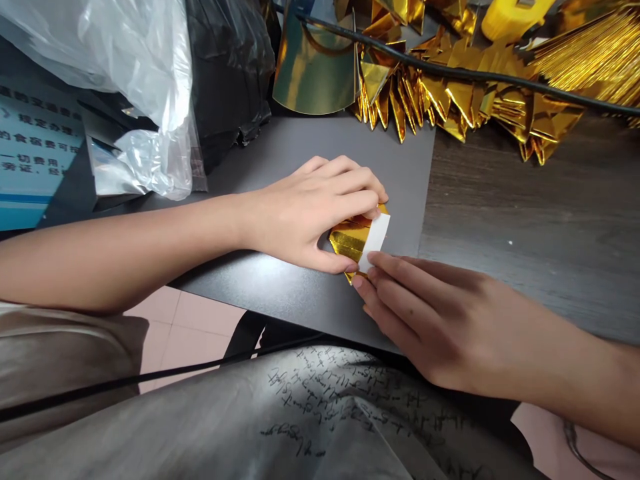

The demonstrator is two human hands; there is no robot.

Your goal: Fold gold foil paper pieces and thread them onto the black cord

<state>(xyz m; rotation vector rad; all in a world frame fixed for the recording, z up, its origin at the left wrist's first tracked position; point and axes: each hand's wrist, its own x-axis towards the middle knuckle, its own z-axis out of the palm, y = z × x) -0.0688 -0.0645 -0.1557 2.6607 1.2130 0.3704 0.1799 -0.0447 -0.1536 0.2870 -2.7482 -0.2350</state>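
Note:
A small piece of gold foil paper [349, 238] lies on the dark grey mat, with a white strip [375, 241] along its right side. Whether that strip is the folded-over back of the foil or a separate piece, I cannot tell. My left hand [313, 217] arches over the foil paper, fingertips on its far edge and thumb on its near edge. From the right, my right hand [435, 317] grips the near end of the white strip, index finger on top and thumb close to the near corner. Part of the foil is hidden under my left fingers.
Folded gold foil pieces [455, 93] are heaped at the back right, beside a yellow object [515, 19]. A black cable [450, 70] crosses above them. A clear plastic bag [150, 87] and a black bag [227, 67] stand at the back left. The mat [295, 293] overlies a dark wooden table [525, 220].

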